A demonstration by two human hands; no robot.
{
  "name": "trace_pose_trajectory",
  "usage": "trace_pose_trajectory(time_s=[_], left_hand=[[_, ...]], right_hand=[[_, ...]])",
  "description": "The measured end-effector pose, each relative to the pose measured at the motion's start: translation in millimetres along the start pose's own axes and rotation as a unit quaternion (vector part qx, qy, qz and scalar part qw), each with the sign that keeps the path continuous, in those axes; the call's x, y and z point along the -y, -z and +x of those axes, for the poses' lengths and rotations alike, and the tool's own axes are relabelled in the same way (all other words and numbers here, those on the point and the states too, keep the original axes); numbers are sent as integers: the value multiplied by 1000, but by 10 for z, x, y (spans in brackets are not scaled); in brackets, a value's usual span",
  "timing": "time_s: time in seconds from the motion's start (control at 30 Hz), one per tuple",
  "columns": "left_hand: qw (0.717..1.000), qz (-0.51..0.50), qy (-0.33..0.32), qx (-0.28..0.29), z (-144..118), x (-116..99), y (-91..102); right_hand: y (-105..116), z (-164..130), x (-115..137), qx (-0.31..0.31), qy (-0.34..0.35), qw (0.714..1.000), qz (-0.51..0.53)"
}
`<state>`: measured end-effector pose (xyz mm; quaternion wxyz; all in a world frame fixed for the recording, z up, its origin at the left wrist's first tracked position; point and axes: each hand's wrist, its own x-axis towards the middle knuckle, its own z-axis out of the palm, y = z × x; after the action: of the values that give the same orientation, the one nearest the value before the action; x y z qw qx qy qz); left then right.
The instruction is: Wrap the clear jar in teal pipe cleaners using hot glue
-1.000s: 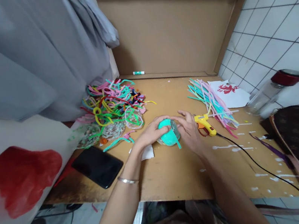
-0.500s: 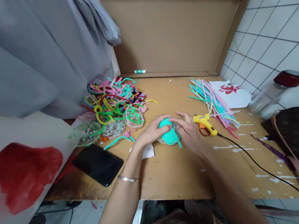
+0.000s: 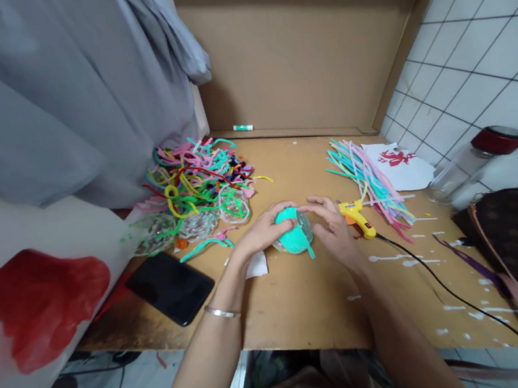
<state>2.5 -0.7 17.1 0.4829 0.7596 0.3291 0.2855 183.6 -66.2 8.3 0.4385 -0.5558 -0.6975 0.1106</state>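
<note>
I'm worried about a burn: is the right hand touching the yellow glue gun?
Cannot tell. In the head view the right hand overlaps the near end of the glue gun, hiding any gap or contact.

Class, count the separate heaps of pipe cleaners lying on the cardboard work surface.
2. A tangled mixed-colour heap at back left by the grey cloth; a straighter pastel bundle at back right beside the yellow glue gun. Loose strands excluded.
</note>
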Motion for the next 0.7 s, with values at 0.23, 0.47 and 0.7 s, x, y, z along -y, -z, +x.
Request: trace_pose_trajectory(time_s=[0.23,0.47,0.7], left_hand=[[1000,-1,-18,9,8,20,6],[1000,-8,-20,12,18,66,13],[1000,1,-8,28,-1,40,47]], right_hand=[[-2,-1,37,14,10,1000,14],[-23,-2,36,13,15,999,49],[-61,-4,52,10,13,998,54]])
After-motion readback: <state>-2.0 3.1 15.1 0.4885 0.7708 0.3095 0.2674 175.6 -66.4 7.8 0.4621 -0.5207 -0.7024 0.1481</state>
